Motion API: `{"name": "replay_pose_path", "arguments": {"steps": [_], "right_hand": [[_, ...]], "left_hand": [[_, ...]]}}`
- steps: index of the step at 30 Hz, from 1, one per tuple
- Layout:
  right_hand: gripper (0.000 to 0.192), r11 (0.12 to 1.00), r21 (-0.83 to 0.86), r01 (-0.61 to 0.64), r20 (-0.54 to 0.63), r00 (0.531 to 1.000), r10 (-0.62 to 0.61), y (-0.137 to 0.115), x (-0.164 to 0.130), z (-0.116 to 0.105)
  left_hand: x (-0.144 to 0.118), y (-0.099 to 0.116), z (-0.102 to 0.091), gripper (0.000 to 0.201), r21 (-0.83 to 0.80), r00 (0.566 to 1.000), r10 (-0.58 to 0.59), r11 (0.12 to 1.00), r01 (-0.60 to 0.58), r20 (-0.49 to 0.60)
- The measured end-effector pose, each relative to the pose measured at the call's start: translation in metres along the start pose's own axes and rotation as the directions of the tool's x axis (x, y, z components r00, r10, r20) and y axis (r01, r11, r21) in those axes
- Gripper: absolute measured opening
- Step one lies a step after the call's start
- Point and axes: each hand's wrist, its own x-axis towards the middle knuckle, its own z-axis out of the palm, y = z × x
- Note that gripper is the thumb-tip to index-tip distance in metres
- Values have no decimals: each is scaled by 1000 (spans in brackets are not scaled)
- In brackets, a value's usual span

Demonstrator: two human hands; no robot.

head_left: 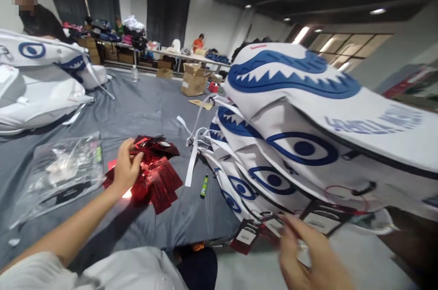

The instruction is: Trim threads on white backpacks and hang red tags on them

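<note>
Left hand [126, 167] lay open-fingered on red tags [155, 176]; bare grey tabletop [143, 107] toward 12 o'clock; right hand [308, 258] blurred, grip unclear, at hoodie stack's [290, 144] near edge

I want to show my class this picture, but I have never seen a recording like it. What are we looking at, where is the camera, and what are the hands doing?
There is no machine here: a person works with two bare hands, and the single camera sits on that person's head, looking forward and down. So the arms enter from the bottom edge.

The left hand rests on a pile of red tags on a grey sheet. Beside it lie a clear plastic bag, white straps and a small green lighter-like item.

The right hand, blurred, fingers tags hanging from a stack of white garments printed with blue eyes and shark teeth. Whether it grips one cannot be told.

Behind, other people work at tables with cardboard boxes.
</note>
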Motion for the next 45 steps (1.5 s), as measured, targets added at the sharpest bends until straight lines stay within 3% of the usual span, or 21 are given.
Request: {"name": "replay_pose_path", "arguments": {"steps": [3,6,8,11,13,15,19,22,25,29,31,32,34,38,40,42,45], "right_hand": [[27,973,165,159,78,982,-174,-29,7,60],[21,933,342,115,244,948,-206,-61,13,120],[24,917,397,50,410,884,-225,-88,16,156],[27,912,409,17,609,740,-286,-132,14,195],[28,919,392,24,671,676,-304,-153,9,211],[27,945,328,5,714,654,-251,-156,2,219],[30,994,-14,-113,744,663,85,-113,-13,213],[39,940,-278,-199,690,639,339,-72,-27,204],[44,890,-408,-203,709,543,449,-50,-42,213],[50,885,-436,-162,798,386,463,-51,-54,240],[54,892,-415,-179,818,355,452,-52,-57,248],[55,896,-403,-184,822,357,443,-52,-60,251],[55,912,-366,-182,814,411,409,-50,-66,252],[52,935,-295,-196,692,631,351,-46,-88,251],[51,943,-259,-208,620,713,327,-46,-98,252],[50,946,-236,-223,578,750,321,-46,-104,256],[49,942,-200,-270,542,770,337,-43,-107,263]], "left_hand": [[-52,-48,-63,53,291,996,-49,956,25,75],[-116,-63,-112,54,473,966,-129,881,9,222],[-152,-66,-136,51,565,937,-192,825,-7,291],[-186,-73,-158,52,667,927,-277,744,40,253],[-196,-79,-164,55,698,929,-320,709,104,186],[-198,-82,-166,55,689,929,-326,714,122,174],[-197,-88,-165,51,631,930,-283,772,76,234],[-197,-92,-165,47,605,929,-250,796,36,274],[-199,-93,-162,43,600,931,-234,799,20,279],[-198,-88,-158,43,624,931,-280,778,77,234],[-197,-84,-156,43,637,925,-310,764,104,221],[-196,-82,-155,43,642,921,-322,758,112,219],[-195,-79,-154,43,651,914,-342,749,125,219],[-193,-76,-154,43,667,898,-387,728,157,210],[-192,-76,-154,42,670,891,-403,722,171,207],[-192,-77,-153,42,670,891,-403,723,169,211],[-194,-78,-153,43,658,896,-381,739,147,228]]}}
